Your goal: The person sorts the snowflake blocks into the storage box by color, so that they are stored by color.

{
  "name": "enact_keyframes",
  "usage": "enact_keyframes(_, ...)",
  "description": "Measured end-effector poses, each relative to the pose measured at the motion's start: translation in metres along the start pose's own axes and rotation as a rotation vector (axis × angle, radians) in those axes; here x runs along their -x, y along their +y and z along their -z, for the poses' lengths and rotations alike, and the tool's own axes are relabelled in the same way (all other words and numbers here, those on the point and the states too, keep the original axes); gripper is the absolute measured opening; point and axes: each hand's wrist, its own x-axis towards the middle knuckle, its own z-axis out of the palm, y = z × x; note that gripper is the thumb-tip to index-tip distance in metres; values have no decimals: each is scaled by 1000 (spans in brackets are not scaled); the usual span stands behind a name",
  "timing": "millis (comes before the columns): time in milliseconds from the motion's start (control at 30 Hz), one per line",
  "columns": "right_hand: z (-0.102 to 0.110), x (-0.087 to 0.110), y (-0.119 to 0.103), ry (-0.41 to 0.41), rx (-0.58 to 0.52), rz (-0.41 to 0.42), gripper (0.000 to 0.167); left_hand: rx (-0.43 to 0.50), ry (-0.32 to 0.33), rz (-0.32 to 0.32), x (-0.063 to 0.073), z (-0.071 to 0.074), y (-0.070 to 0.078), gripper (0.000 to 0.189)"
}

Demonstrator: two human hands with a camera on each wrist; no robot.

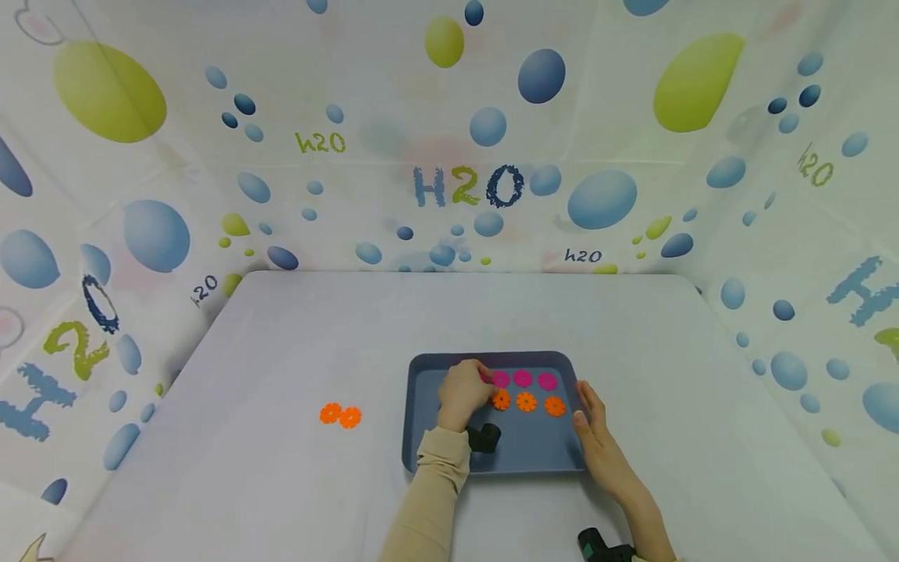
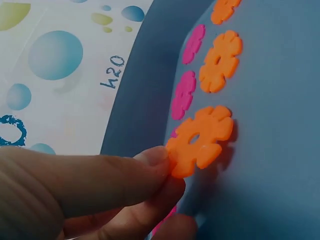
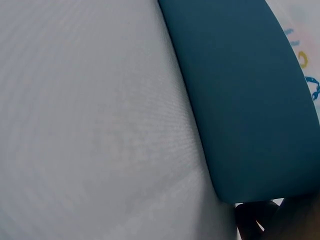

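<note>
My left hand (image 1: 465, 390) is over the grey-blue tray (image 1: 520, 460). Its thumb and fingers pinch the edge of an orange flower-shaped plastic disc (image 2: 200, 142), tilted just above the tray floor in the left wrist view. In line with it lie two more orange discs, one in the middle (image 1: 526, 402) and one on the right (image 1: 555, 406). Behind them runs a row of pink flower discs (image 1: 523, 378), its left end partly hidden by the hand. My right hand (image 1: 600, 445) rests against the tray's right side, fingers extended; in the right wrist view it is mostly hidden.
Two orange flower discs (image 1: 340, 415) lie together on the white tabletop (image 1: 281, 484), left of the tray. A patterned cloth (image 1: 379, 211) hangs behind the table and along both sides. Each wrist carries a black camera mount (image 1: 485, 439).
</note>
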Motion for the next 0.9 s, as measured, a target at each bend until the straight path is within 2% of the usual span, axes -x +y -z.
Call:
enact_keyframes(167, -1, 1, 0, 5, 15, -7, 60, -28, 5, 12, 1, 0, -1, 16)
enact_keyframes(300, 0, 1, 0, 10, 18, -9, 60, 2, 8, 10, 1, 4, -3, 13)
enact_keyframes(500, 0, 1, 0, 5, 3, -2, 61, 174, -18, -30, 5, 20, -5, 14)
enact_keyframes(633, 0, 2, 0, 0, 7, 0, 61, 317, -35, -90, 10, 39, -11, 19)
enact_keyframes(733, -1, 1, 0, -1, 21, 0, 61, 375, -1, -92, 13, 57, -19, 21)
enact_keyframes(900, 1, 2, -1, 7, 39, 3, 60, 352, 123, 1, 18, 81, -37, 23)
